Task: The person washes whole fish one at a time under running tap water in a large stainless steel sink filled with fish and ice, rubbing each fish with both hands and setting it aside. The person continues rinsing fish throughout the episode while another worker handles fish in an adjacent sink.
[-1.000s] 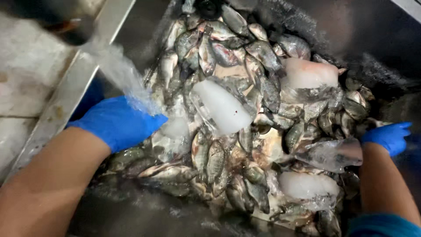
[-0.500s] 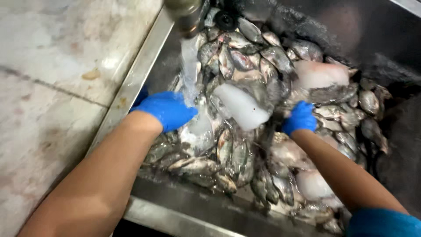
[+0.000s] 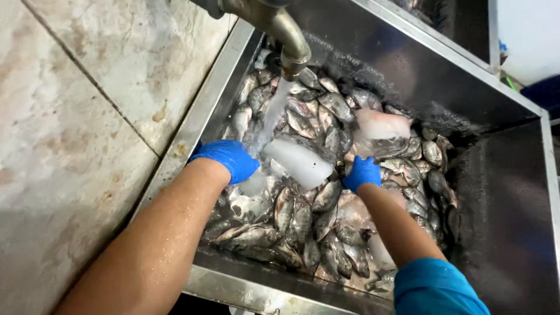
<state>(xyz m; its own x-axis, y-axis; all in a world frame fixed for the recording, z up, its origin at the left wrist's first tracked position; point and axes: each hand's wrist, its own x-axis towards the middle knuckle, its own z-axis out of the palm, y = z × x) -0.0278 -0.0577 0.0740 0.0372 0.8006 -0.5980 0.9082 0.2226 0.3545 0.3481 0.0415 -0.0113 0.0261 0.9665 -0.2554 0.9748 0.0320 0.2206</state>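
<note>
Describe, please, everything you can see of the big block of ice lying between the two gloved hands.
The large whitish, translucent block of ice is roughly oblong, with rounded, wet edges. It lies tilted on the heap of small grey fish in the steel sink. Water from the metal tap falls just beside its upper left end. The blue-gloved left hand is close at that end; the blue-gloved right hand is near the other end.

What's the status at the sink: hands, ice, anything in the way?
Left hand and right hand, blue-gloved, flank ice block. Grip unclear. Fish crowd the sink; tap running.
</note>
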